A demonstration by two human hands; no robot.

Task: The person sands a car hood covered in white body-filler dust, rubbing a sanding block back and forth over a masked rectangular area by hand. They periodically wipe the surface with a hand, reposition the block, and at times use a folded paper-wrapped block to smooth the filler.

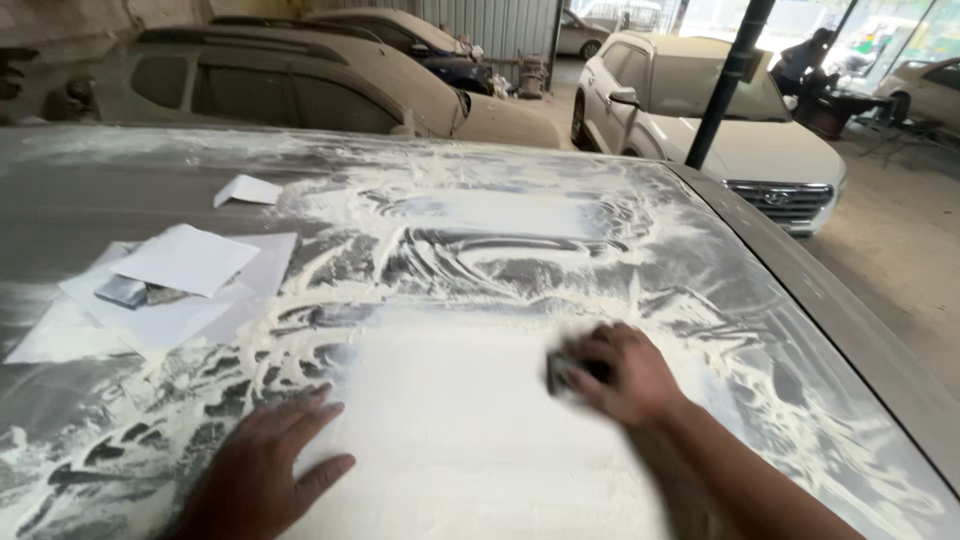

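Observation:
My right hand (622, 375) presses a small dark sanding block (562, 371) onto a grey car panel (520, 260) smeared with white dusty paste. The block shows only at its left end under my fingers and is blurred. My left hand (262, 465) lies flat on the panel at the lower left, fingers apart, holding nothing. Between my hands the panel is evenly white; farther off it is streaked.
Several sheets of white paper (185, 262) lie on the panel's left side, with a small grey block (122, 291) among them and a paper scrap (246, 190) behind. Dusty parked cars (300, 90), a white car (700, 110), a black pole (728, 80) and a person (805, 60) stand beyond.

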